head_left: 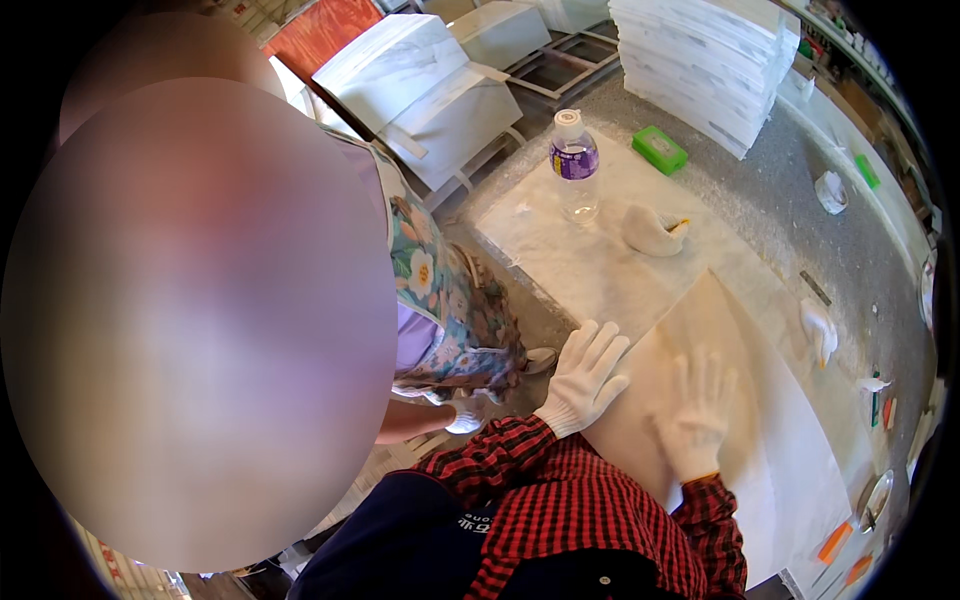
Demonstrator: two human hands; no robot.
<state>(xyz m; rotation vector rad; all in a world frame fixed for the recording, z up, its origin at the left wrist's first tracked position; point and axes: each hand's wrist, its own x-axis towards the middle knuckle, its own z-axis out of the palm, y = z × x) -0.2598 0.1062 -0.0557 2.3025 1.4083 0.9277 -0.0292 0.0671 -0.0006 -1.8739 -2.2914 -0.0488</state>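
Both hands are gloved in white and laid flat on one pale slab (760, 440) that rests on the grey bench (800, 210). Nothing is gripped. The left hand (587, 375) is placed at the slab's near-left edge, fingers spread wide and pointed up and right. The right hand (697, 415) is set further in on the slab face, fingers also spread, palm down.

The slab's long axis is seen running from the upper middle down toward the lower right, so most of it lies ahead and to the right of the fingers. The right hand is nearer its middle; the left is at the edge.

Count: one slab under the hands; a second, whiter slab (560, 240) beneath and beyond it. On that one: one clear plastic bottle (575, 165), one crumpled white rag (650, 232). One green box (659, 149) is beside it. One tall stack of white tiles (700, 60) is at the back.

A second person's flowered apron (445, 310) is close on the left, with a gloved hand (462, 415) low beside the bench.
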